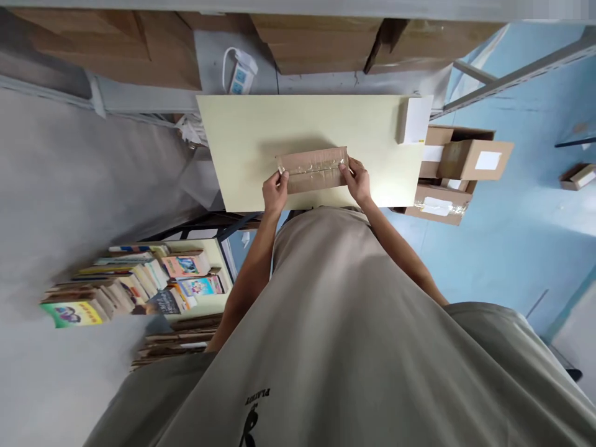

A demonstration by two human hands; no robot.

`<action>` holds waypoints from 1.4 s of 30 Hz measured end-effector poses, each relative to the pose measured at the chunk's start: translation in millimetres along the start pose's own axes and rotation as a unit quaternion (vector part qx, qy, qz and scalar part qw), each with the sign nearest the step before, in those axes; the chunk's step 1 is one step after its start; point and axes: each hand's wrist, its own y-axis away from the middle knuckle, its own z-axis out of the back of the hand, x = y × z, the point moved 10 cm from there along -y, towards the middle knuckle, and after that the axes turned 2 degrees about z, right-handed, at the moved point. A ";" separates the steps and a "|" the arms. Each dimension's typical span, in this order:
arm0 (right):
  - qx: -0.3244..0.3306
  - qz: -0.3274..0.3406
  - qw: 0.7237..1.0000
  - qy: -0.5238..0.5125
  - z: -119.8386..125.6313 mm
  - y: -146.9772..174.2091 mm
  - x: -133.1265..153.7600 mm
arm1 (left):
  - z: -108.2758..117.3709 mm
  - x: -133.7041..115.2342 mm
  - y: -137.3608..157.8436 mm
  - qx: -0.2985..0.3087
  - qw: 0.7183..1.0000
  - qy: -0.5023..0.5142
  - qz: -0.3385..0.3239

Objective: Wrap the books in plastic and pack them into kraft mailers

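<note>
Carton (316,180) is between my two hands, over the pale table (246,127); from the head view I cannot tell whether it touches the surface. I have the left hand (275,194) clamped on its left end, and the right hand (357,180) clamped on its right end, thumb on the upper face. Clear tape (310,169) (wrinkled and shiny) runs from hand to hand. Beyond the right hand, to its right, I see a white box (416,121); past the left hand, a power strip (242,76); left of that hand, nearer the body, books (135,282).
</note>
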 end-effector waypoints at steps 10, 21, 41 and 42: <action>-0.092 0.009 0.992 0.082 82.3 23.1 -49.7 | -55.1 -64.7 1.8 0.017 0.995 0.047 -0.090; -0.008 0.003 0.992 0.129 107.9 -14.0 -149.1 | -86.6 -23.7 7.8 0.005 0.999 -0.046 -0.005; 0.097 0.085 0.964 0.232 185.4 -125.8 -170.1 | -95.8 -108.7 29.1 -0.008 0.982 -0.111 -0.151; 0.091 0.077 0.964 0.240 189.6 -125.0 -166.8 | -98.4 -114.5 28.6 -0.002 0.982 -0.108 -0.156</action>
